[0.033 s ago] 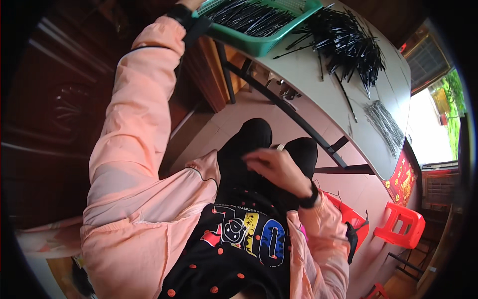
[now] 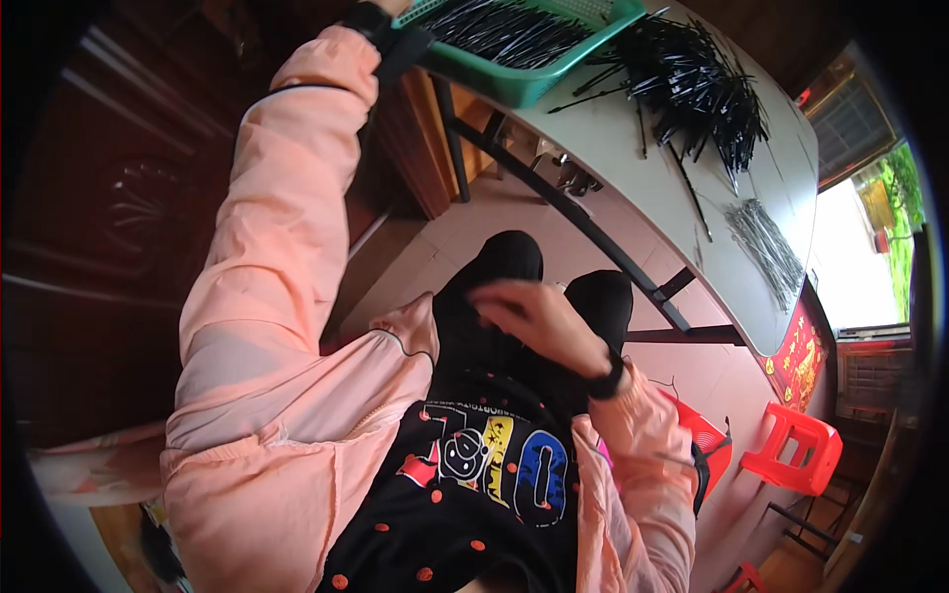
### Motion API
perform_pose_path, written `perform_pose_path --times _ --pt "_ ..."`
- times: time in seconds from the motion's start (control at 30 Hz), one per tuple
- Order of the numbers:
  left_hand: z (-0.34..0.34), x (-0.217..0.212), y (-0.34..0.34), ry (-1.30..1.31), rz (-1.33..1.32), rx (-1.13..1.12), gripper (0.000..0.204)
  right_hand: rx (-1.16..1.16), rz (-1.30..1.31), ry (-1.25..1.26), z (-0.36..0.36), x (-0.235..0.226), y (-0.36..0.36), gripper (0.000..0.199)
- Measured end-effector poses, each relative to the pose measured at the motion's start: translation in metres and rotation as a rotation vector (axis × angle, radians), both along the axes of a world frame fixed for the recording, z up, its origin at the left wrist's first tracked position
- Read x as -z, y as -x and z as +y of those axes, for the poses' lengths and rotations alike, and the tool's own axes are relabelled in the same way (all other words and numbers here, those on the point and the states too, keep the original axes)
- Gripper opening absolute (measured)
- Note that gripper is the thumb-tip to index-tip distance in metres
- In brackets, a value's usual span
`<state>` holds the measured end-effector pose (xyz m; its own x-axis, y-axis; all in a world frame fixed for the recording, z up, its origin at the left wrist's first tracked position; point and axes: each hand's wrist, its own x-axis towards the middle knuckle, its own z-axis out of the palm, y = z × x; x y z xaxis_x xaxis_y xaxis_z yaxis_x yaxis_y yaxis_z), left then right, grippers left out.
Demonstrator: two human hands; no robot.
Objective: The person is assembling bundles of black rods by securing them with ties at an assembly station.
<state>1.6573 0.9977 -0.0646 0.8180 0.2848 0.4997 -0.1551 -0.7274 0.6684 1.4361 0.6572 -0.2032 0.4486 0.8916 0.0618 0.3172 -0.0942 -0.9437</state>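
Note:
My left arm reaches up to the top edge, where only the base of my left hand [image 2: 397, 5] shows beside the green plastic basket [image 2: 529, 89]. The fingers of that hand are out of the picture. Thin black rods or ties [image 2: 504, 35] fill the basket, which rests on the table. Over my lap is my right hand [image 2: 544, 321], somewhat smeared by motion. Its fingers point left, loosely bent and apart, with nothing visible in them. A big heap of similar black strips [image 2: 692, 89] lies on the table right of the basket.
The pale table [image 2: 633, 158] has a curved edge and dark metal legs. A bundle of thin silvery strips [image 2: 766, 252] lies near its right end. On the floor to the right are a red plastic stool [image 2: 791, 450] and a red chair [image 2: 697, 430]. Dark carved wood stands at left.
My right hand has shifted a little to the left over my lap. My left arm has moved slightly to the right with the view, staying beside the basket.

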Motion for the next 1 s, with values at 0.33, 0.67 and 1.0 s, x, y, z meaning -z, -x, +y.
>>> perform_pose_path --times 0.33,0.67,1.0 --pt "-0.060 0.013 0.032 0.189 -0.050 0.130 0.015 -0.589 0.567 0.273 0.123 0.001 0.070 0.046" --pt "-0.056 -0.024 0.059 0.211 0.101 0.242 0.014 -0.645 0.224 -0.252 0.168 0.029 0.112 0.064" --pt "-0.047 -0.031 0.066 0.241 0.019 0.353 0.014 -0.327 0.766 -0.552 0.226 0.032 0.105 0.057"
